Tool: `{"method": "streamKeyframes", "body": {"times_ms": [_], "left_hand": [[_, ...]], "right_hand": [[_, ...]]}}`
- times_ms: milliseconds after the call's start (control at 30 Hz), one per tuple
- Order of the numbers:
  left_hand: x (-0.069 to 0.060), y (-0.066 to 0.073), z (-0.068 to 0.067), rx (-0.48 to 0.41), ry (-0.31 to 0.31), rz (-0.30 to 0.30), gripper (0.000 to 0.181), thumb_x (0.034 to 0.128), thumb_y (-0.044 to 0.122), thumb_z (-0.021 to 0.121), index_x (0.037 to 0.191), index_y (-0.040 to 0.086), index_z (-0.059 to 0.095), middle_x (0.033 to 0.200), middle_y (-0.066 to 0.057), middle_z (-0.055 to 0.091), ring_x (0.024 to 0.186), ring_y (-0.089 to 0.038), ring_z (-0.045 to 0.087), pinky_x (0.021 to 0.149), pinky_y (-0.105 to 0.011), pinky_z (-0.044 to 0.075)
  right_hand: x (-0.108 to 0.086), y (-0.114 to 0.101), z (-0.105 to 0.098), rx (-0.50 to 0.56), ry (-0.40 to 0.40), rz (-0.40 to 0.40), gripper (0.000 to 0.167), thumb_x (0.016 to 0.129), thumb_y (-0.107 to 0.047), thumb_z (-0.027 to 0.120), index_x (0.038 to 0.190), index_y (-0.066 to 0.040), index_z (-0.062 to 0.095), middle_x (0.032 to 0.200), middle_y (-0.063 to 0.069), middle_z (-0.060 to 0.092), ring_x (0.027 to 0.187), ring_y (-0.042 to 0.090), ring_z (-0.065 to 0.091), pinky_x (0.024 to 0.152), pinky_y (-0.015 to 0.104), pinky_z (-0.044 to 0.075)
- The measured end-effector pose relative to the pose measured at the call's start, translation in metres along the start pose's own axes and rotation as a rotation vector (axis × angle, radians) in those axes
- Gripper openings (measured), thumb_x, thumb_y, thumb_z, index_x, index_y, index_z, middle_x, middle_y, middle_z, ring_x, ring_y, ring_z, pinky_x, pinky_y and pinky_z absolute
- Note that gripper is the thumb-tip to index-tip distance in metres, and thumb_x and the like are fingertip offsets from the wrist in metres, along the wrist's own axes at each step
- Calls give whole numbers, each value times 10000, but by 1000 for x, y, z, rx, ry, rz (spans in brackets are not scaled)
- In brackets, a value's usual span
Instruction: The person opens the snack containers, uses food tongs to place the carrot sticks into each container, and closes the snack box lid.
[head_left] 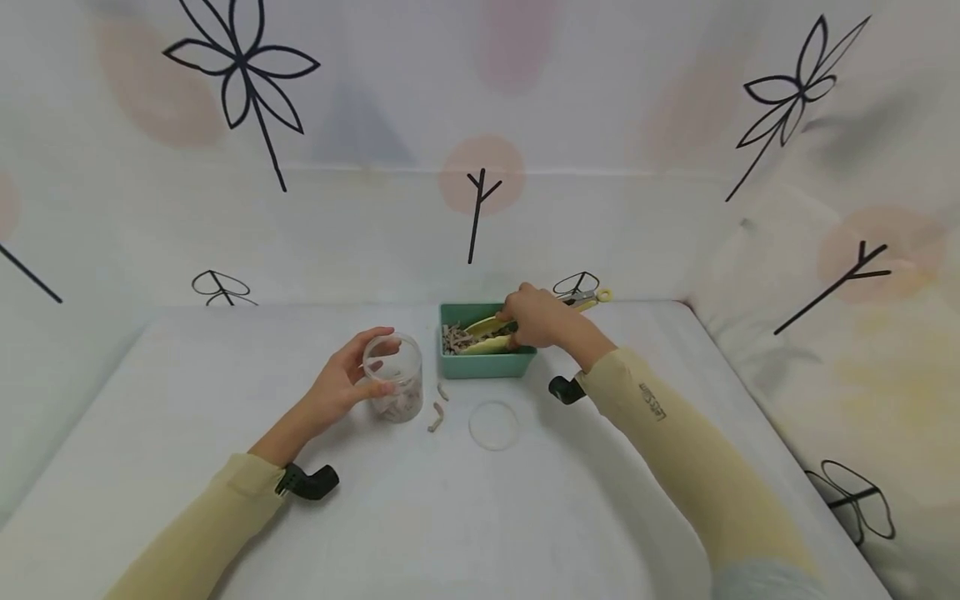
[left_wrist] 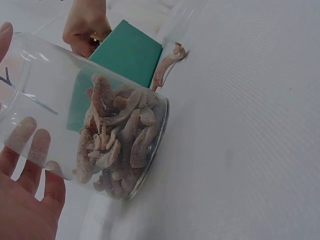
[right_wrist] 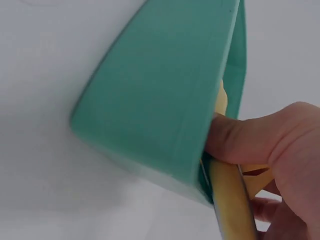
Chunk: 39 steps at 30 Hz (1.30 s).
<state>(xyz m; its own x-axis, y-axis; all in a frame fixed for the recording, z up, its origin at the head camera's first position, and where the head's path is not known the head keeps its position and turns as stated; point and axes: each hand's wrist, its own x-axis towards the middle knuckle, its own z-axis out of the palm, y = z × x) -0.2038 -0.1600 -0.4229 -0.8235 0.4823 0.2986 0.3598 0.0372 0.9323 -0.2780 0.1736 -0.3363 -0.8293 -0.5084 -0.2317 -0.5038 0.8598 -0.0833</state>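
Observation:
My left hand (head_left: 336, 385) holds a clear round jar (head_left: 406, 400) with its thumb and fingers around the side. The jar stands uncovered on the table. Several brownish dried strips (left_wrist: 125, 132) fill its lower part. In my right hand (head_left: 538, 318) is a pair of yellow tongs (head_left: 489, 344), their tips down inside a green rectangular box (head_left: 486, 367). More strips (head_left: 456, 339) lie in that box, around the tong tips. The right wrist view shows the thumb pressing on a yellow tong arm (right_wrist: 231, 202); the tips are hidden by the box wall there.
Two loose strips lie between jar and box, a nearer strip (head_left: 436, 417) and a farther strip (head_left: 442, 392). A thin clear disc, like a lid (head_left: 493, 426), lies flat before the box. Behind the white table (head_left: 420, 517) hangs a patterned cloth (head_left: 360, 225).

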Motion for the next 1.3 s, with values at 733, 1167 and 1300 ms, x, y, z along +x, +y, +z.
{"method": "streamKeyframes", "body": {"times_ms": [733,1167,1300], "left_hand": [[-1,0,0,-25,12,-4,740,862,-14,746,1496,49,370,1454,-258,442,1355,-255,424,1082,-525,319],[1,0,-1,-3,-2,21,710,872,-25,730,1489,50,386,1435,-234,475,1334,-289,437,1035,-430,382],[0,-1,-2,11,1,28,707,874,-44,720,1488,40,381,1432,-225,480,1336,-307,434,1030,-434,384]], "right_hand": [[1,1,27,1,177,-18,529,844,-294,811,1310,-94,662,1208,92,657,996,277,654,871,459,510],[-12,7,17,24,233,-14,477,843,-278,816,1264,-89,695,1124,74,680,976,269,655,790,426,530],[-16,8,9,43,230,-13,478,843,-271,818,1264,-80,694,1137,87,682,990,270,651,817,430,525]]}}
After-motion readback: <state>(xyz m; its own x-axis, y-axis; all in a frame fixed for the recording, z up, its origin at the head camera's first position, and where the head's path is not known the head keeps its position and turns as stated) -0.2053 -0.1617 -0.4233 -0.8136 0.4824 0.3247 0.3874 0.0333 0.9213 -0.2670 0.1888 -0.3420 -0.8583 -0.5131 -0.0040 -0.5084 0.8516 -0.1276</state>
